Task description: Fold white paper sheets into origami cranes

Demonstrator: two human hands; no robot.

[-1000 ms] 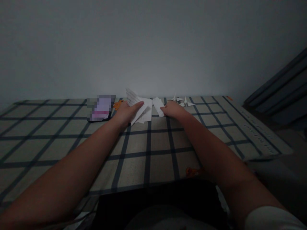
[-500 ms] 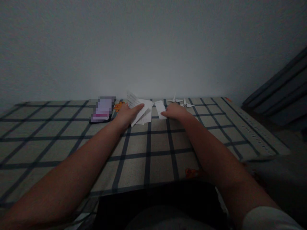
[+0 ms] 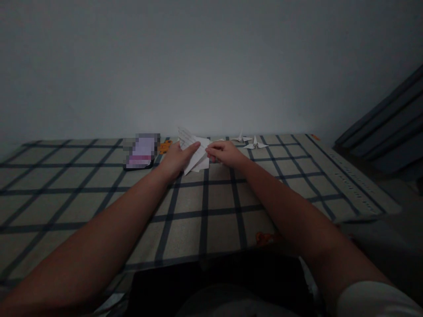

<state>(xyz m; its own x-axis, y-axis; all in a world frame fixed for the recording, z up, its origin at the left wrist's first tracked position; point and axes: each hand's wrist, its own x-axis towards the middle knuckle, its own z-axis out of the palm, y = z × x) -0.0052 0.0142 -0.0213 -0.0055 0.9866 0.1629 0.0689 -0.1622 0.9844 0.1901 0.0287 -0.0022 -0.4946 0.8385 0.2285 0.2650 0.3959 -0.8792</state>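
Note:
A folded white paper [image 3: 191, 164], with faint printed lines on its raised flap, is held at its left side by my left hand [image 3: 176, 159], thumb on top. My right hand [image 3: 224, 152] pinches at the paper's right edge, its fingertips closed together there. Under the folded paper lie more white sheets [image 3: 205, 164] on the cloth. A small white paper piece is mostly hidden behind my right hand. Two paper cranes, one farther back [image 3: 241, 138] and one nearer [image 3: 255, 144], stand just beyond that hand on the right.
A phone [image 3: 140, 152] with a blurred screen lies left of my left hand. The checked tablecloth [image 3: 185, 207] covers the table, which meets a plain wall [image 3: 211, 66]. Grey curtain-like folds [image 3: 386, 114] hang at the right.
My right hand has moved left, off the small paper piece, to the edge of the folded paper. My left hand keeps its hold with little movement.

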